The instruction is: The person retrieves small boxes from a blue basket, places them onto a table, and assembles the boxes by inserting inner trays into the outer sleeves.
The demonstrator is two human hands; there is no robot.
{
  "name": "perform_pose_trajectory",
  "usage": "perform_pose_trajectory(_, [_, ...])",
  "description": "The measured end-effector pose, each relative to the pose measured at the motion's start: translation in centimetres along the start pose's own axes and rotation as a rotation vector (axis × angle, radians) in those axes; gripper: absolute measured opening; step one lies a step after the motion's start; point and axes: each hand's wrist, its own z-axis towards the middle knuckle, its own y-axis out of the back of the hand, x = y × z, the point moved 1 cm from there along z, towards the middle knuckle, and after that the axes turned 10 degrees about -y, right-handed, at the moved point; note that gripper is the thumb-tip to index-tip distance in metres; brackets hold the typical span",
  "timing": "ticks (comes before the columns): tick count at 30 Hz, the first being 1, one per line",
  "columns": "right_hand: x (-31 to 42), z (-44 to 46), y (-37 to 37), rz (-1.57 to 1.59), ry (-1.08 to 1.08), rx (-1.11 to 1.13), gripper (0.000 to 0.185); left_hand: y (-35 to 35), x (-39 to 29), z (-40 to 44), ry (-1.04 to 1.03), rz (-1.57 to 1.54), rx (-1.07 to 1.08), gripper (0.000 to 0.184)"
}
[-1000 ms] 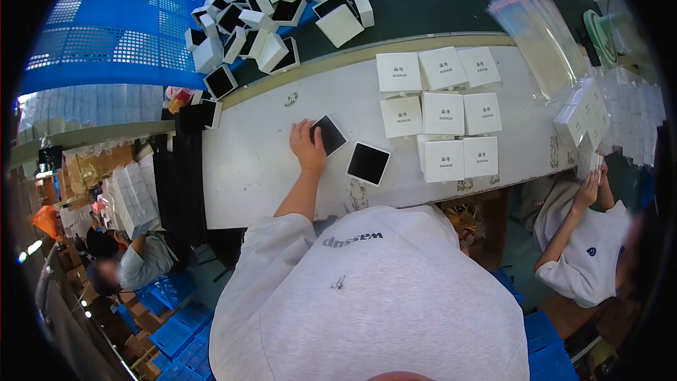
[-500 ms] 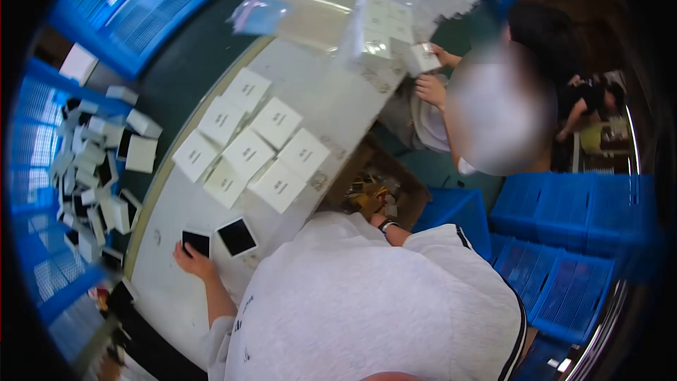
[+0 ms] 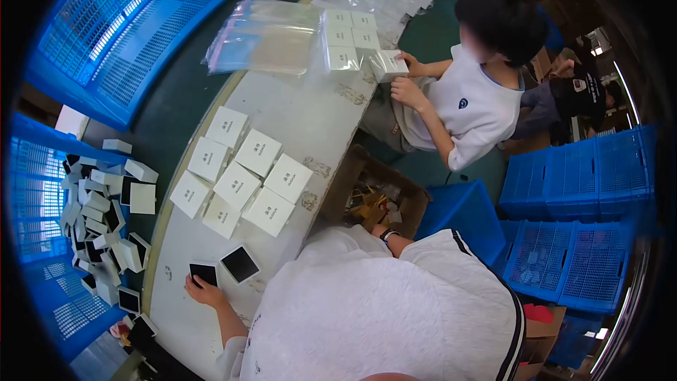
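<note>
My left hand rests on the table with its fingers round the edge of a small white box with a black inside. Beside it lies a second white box with a black inside. Farther up the table sits a group of several closed white boxes with dark print on top. My right hand, with a dark band at the wrist, is low at the near side of an open cardboard box holding small yellowish and brown pieces. Its fingers are mostly hidden there.
Left of the table, a blue crate holds many loose white boxes. Clear plastic bags lie at the far end. Across the corner, a co-worker holds a white box beside bagged boxes. Blue crates stand stacked at right.
The view has shifted, so the table sits lower and the co-worker farther left. My left hand stays at the same box. The co-worker's box is now against the bagged boxes.
</note>
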Motion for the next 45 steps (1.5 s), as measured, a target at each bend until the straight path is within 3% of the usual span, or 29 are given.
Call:
perform_pose_trajectory(15, [0.2, -0.3, 1.0, 0.008, -0.031, 0.02, 0.04, 0.4, -1.0, 0.0, 0.055, -0.055, 0.005, 0.035])
perform_pose_trajectory(21, [-0.7, 1.5, 0.3, -0.132, 0.081, -0.003, 0.041, 0.3, -1.0, 0.0, 0.01, -0.023, -0.039, 0.033])
perform_pose_trajectory(29, [0.9, -1.2, 2.5, 0.019, 0.095, -0.023, 0.044, 0.3, -0.4, -0.1, 0.078, -0.064, 0.032, 0.036])
perform_pose_trajectory(32, [-1.4, 2.6, -0.1, -0.057, 0.072, -0.056, 0.043, 0.0, -0.2, -0.2, 0.068, -0.04, 0.023, 0.036])
perform_pose_trajectory(39, [-0.6, 1.1, 1.0, -0.035, 0.086, -0.025, 0.041, -0.1, 0.2, 0.0, 0.021, -0.021, 0.012, 0.034])
perform_pose_trajectory(43, [0.3, 0.9, 2.2, -0.065, 0.178, -0.101, 0.034, -0.5, 0.2, 0.1, 0.035, -0.002, 0.009, 0.033])
perform_pose_trajectory(45, [5.0, -3.6, 6.5, -0.078, 0.288, -0.181, 0.029, -1.2, 2.2, -0.2, -0.078, 0.047, -0.019, 0.032])
